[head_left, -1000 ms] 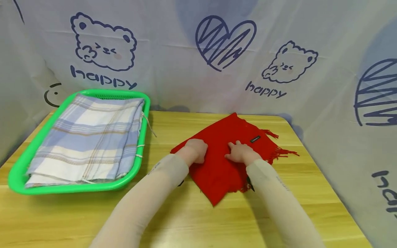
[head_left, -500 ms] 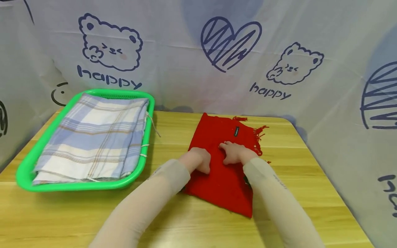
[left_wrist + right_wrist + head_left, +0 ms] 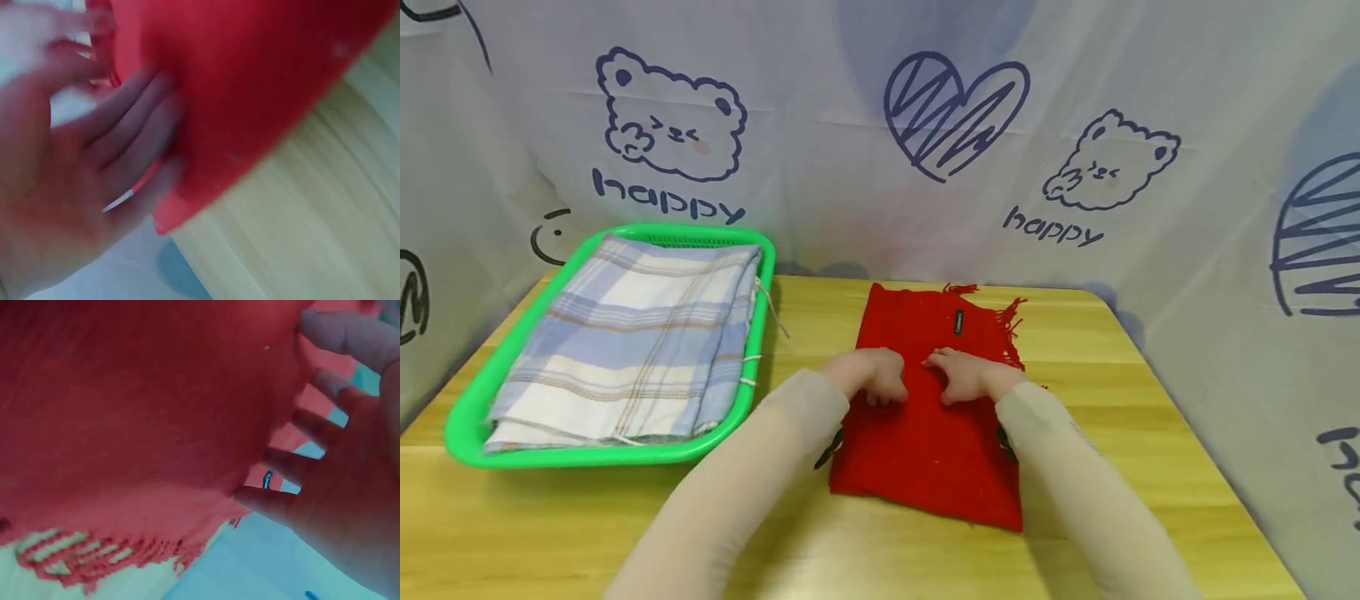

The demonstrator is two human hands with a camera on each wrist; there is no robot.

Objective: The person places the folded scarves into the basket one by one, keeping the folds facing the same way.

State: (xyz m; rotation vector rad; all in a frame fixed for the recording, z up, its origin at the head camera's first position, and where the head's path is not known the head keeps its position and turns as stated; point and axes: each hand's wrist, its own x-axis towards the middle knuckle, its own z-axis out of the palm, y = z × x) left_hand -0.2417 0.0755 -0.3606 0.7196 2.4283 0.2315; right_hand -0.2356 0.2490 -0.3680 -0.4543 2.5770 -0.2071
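Note:
A folded red scarf [image 3: 925, 467] lies on the wooden table, its fringe [image 3: 1009, 327] at the far right and a small dark label [image 3: 958, 322] near the top. My left hand [image 3: 874, 373] is over the scarf's left half. In the left wrist view its fingers [image 3: 128, 134] are blurred, nearly straight, and meet the red cloth. Beside it, my right hand [image 3: 964, 375] touches the scarf with spread fingers. The right wrist view shows those fingertips [image 3: 247, 492] against the cloth, thumb apart, with the twisted fringe [image 3: 94, 556] below.
At the left stands a green plastic basket [image 3: 758, 333] with a folded blue-and-white plaid cloth [image 3: 625, 342] in it; loose threads hang over its rim. A white curtain [image 3: 820, 167] with bear and heart drawings rises behind the wooden table [image 3: 1097, 350].
The scarf has turned counterclockwise from a diagonal position to nearly straight, its far corner swinging left and its near corner right. My left hand's fingers have lifted out of a tighter curl.

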